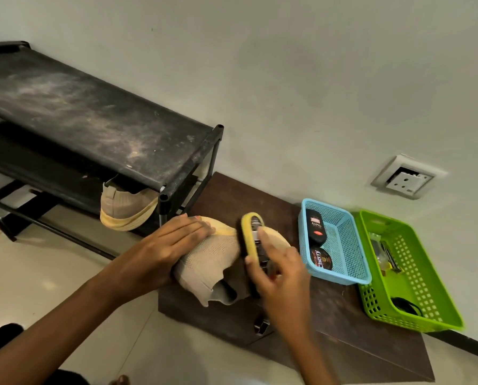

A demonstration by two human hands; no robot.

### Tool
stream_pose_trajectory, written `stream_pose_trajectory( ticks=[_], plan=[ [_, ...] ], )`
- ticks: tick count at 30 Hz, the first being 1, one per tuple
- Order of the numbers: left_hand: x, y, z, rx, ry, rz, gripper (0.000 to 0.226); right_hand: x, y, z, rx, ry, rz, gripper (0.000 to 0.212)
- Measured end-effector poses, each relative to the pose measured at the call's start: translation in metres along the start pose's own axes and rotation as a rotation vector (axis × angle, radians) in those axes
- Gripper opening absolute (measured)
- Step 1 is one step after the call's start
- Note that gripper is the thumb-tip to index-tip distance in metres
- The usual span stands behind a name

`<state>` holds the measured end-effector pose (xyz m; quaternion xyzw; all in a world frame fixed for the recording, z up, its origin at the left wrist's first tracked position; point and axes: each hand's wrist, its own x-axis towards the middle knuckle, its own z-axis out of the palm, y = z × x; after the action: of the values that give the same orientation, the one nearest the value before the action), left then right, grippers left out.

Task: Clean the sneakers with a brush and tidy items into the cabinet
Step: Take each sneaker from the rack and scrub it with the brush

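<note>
While left fingers (194,225) press the sneaker (214,257), right fingers (269,247) grip the brush (249,232).

Left hand (174,245) lies flat, fingers straight; right hand (282,276) grips the brush (252,232).

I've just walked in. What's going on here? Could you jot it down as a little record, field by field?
activity: shoe cleaning, in progress
left hand: fingers straight, lying flat on the beige sneaker
right hand: holds the yellow brush against that sneaker
surface: brown top, low by the floor
other sneaker: on a lower shelf of the black shoe rack
blue basket: polish tin and a black bottle
green basket: small items, too unclear to name
</note>
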<state>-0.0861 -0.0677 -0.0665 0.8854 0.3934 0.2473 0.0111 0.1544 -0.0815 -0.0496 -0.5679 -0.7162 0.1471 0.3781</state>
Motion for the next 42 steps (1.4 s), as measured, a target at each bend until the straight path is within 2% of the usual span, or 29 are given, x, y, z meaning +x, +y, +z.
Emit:
stream_pose_trajectory(
  ticks=[2, 3, 6, 8, 11, 13, 16, 19, 21, 24, 25, 28, 30, 33, 37, 42],
  plan=[
    [0.001, -0.001, 0.001, 0.000, 0.004, -0.010, 0.108, -0.005, -0.006, 0.013, -0.053, -0.026, -0.115, 0.050],
    [0.000, -0.001, 0.001, -0.009, 0.000, -0.014, 0.108, -0.001, 0.008, 0.015, -0.099, -0.001, -0.090, 0.051],
    [-0.004, 0.002, 0.000, -0.023, 0.001, -0.018, 0.107, 0.016, 0.064, 0.004, -0.229, 0.078, 0.230, 0.060],
    [-0.004, 0.001, 0.000, -0.027, 0.013, -0.010, 0.108, 0.014, 0.064, -0.001, -0.249, 0.129, 0.310, 0.057],
    [0.000, -0.003, -0.001, -0.015, 0.022, 0.011, 0.109, 0.002, 0.013, 0.007, -0.072, 0.094, 0.095, 0.051],
    [0.000, -0.004, -0.001, -0.007, 0.028, 0.009, 0.107, -0.003, 0.006, 0.018, -0.092, 0.065, -0.021, 0.054],
    [-0.006, -0.004, -0.001, -0.022, 0.023, -0.017, 0.108, 0.003, 0.042, 0.011, -0.174, 0.062, 0.185, 0.053],
    [-0.008, -0.003, -0.002, -0.030, 0.022, -0.028, 0.106, -0.001, 0.062, -0.007, -0.132, 0.150, 0.365, 0.045],
    [-0.004, -0.003, -0.005, -0.034, 0.030, -0.026, 0.104, -0.006, 0.048, -0.003, -0.094, 0.173, 0.290, 0.048],
    [0.001, -0.001, -0.010, -0.046, 0.040, -0.018, 0.099, -0.014, 0.030, 0.016, -0.106, 0.168, 0.071, 0.053],
    [0.002, 0.000, -0.011, -0.051, 0.044, -0.020, 0.099, -0.015, 0.034, 0.020, -0.114, 0.148, 0.076, 0.055],
    [0.003, 0.006, -0.014, -0.109, 0.062, -0.037, 0.096, -0.014, 0.054, 0.020, -0.124, 0.141, 0.266, 0.055],
    [0.006, 0.010, -0.018, -0.201, 0.103, -0.045, 0.094, -0.010, 0.050, 0.007, -0.087, 0.159, 0.289, 0.051],
    [0.013, 0.014, -0.021, -0.366, 0.152, -0.075, 0.101, -0.005, 0.014, -0.024, 0.071, 0.133, 0.099, 0.052],
    [0.025, 0.024, -0.024, -0.472, 0.168, -0.046, 0.107, -0.003, -0.033, -0.058, 0.187, -0.144, -0.257, 0.046],
    [0.030, 0.030, -0.032, -0.475, 0.121, -0.031, 0.122, 0.002, -0.032, -0.062, 0.167, -0.233, -0.289, 0.042]
  ],
)
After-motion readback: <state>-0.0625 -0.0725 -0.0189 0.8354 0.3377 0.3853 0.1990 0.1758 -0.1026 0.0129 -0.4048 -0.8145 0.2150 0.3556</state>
